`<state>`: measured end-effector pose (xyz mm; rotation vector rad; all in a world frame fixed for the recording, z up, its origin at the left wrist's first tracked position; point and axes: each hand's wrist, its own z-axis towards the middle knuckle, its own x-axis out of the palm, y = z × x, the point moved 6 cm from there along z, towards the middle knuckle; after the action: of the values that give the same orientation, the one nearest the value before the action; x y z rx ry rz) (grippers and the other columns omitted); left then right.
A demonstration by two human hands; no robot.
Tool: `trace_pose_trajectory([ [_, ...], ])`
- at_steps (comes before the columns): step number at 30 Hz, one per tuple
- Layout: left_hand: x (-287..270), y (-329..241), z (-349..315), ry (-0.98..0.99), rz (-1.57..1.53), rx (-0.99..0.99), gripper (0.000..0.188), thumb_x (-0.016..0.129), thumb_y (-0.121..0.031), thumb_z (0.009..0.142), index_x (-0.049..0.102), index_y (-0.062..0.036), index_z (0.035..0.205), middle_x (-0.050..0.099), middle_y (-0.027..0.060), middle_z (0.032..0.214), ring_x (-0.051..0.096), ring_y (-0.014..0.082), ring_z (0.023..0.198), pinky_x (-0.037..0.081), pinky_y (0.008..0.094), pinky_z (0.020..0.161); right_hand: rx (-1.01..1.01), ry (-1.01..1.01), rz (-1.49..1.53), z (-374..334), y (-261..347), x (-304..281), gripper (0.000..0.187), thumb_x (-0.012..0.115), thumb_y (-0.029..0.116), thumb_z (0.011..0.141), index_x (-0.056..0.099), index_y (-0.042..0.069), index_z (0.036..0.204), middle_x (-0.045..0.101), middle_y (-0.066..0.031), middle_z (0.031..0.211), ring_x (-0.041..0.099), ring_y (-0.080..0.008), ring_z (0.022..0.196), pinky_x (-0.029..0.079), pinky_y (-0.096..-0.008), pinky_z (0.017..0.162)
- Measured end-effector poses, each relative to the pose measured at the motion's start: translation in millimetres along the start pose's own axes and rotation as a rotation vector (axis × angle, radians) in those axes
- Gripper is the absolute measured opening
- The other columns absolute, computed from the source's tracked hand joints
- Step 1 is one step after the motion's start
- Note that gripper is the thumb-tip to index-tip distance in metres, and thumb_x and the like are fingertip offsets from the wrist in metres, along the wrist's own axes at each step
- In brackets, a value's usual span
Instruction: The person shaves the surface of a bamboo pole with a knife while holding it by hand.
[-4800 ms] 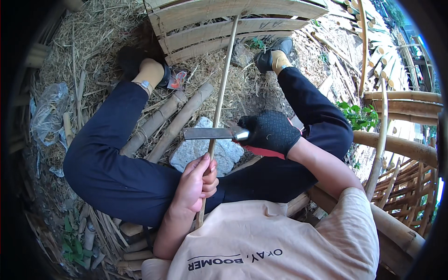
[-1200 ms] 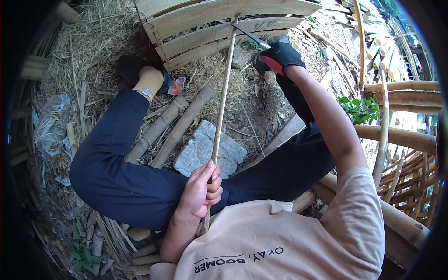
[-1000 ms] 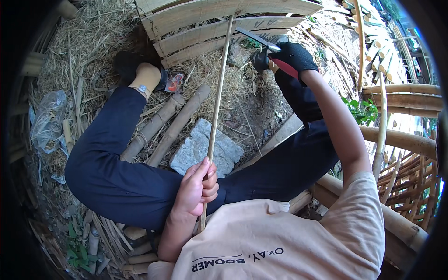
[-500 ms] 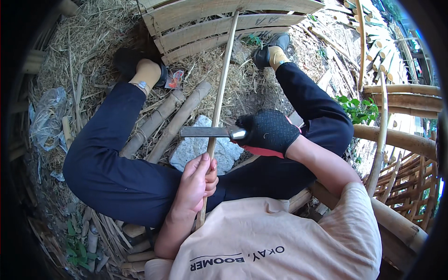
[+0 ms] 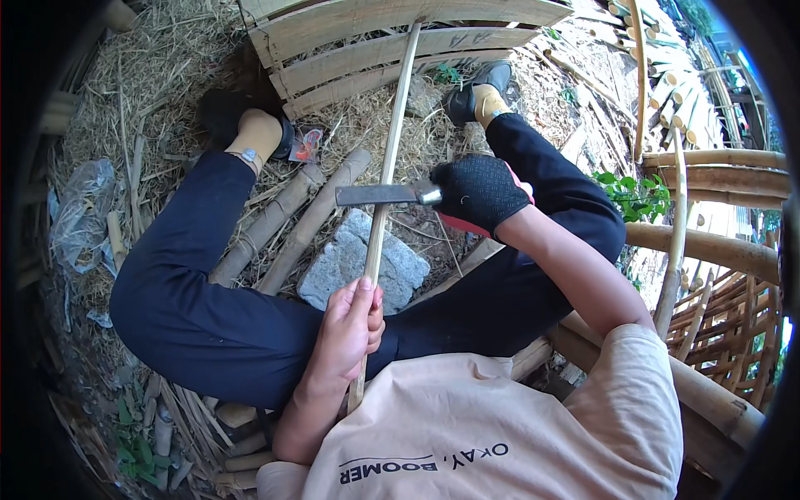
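Observation:
My left hand [image 5: 348,327] is bare and grips the near end of a long thin bamboo strip [image 5: 390,158], which runs away from me up to the wooden slats. My right hand [image 5: 479,193] wears a black glove and holds a cleaver-like knife [image 5: 375,195]. The flat blade lies crosswise against the strip, about midway along it. Below the blade sits a grey stone block [image 5: 358,262] between my legs in dark trousers.
Two thick bamboo pieces [image 5: 287,221] lie on the straw by my left leg. A wooden slatted frame [image 5: 400,33] stands beyond my feet. Bamboo poles and frames [image 5: 708,242] crowd the right side. A plastic bag [image 5: 79,221] lies at the left.
About a second ago my right hand held the knife raised far out by my right foot. It has swung back down, and the blade now rests across the strip.

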<state>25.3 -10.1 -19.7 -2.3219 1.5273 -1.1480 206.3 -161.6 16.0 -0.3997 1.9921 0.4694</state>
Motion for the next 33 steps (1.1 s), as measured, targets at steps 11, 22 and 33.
trace_pose_trajectory([
  [11, 0, -3, 1, 0.09, -0.158, -0.049, 0.032, 0.038, -0.033, 0.107, 0.045, -0.0126, 0.084, 0.023, -0.0093, 0.056, 0.018, 0.0007, 0.04, 0.015, 0.0201, 0.034, 0.083, -0.302, 0.019, 22, -61, -18, 0.029, 0.069, 0.039, 0.083, 0.073, 0.012, 0.093, 0.068, -0.0185, 0.079, 0.067, -0.0374, 0.076, 0.053, -0.0441, 0.07],
  [22, -1, 3, 3, 0.095, -0.14, -0.06, 0.033, 0.037, -0.034, 0.108, 0.044, -0.0121, 0.084, 0.026, -0.0097, 0.055, 0.02, 0.0004, 0.04, 0.016, 0.02, 0.035, -0.129, 0.013, 0.094, -9, 19, 20, 0.022, 0.063, 0.025, 0.078, 0.074, 0.014, 0.092, 0.07, -0.017, 0.078, 0.07, -0.0355, 0.076, 0.055, -0.0455, 0.072],
  [33, 0, 3, 0, 0.104, -0.128, -0.054, 0.033, 0.037, -0.035, 0.108, 0.043, -0.0125, 0.084, 0.025, -0.0092, 0.055, 0.019, 0.0008, 0.04, 0.015, 0.0202, 0.034, 0.097, -0.165, -0.041, 33, -49, -10, 0.018, 0.062, 0.024, 0.078, 0.073, 0.013, 0.086, 0.07, -0.0146, 0.079, 0.07, -0.0334, 0.08, 0.055, -0.0443, 0.073],
])
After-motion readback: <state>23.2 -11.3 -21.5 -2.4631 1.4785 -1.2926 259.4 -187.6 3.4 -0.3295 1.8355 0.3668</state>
